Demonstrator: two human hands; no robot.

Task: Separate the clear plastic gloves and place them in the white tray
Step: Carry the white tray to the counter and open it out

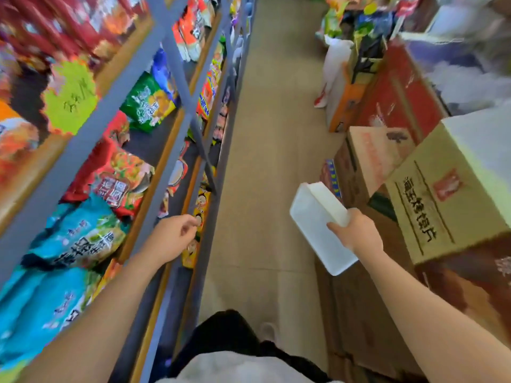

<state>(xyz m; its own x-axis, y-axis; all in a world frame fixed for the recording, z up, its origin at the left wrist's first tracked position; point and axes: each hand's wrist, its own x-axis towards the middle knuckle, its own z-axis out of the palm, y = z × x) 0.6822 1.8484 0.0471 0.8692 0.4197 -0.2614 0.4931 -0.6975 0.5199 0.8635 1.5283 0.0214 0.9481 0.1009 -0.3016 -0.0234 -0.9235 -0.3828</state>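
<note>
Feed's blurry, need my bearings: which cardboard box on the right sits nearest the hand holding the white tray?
The tan box with dark printed characters and a red logo, just right of the right hand gripping the white tray; the other boxes sit farther up the aisle.

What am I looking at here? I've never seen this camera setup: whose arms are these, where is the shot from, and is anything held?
It is one picture from a camera worn on a person's head, looking forward and down a shop aisle. The bare arms are that person's own. The right hand grips a white tray by its near end, over the floor. The left hand has loosely curled fingers and seems to hold nothing, beside the snack shelves. Cardboard boxes stand on the right. No clear gloves show.
</note>
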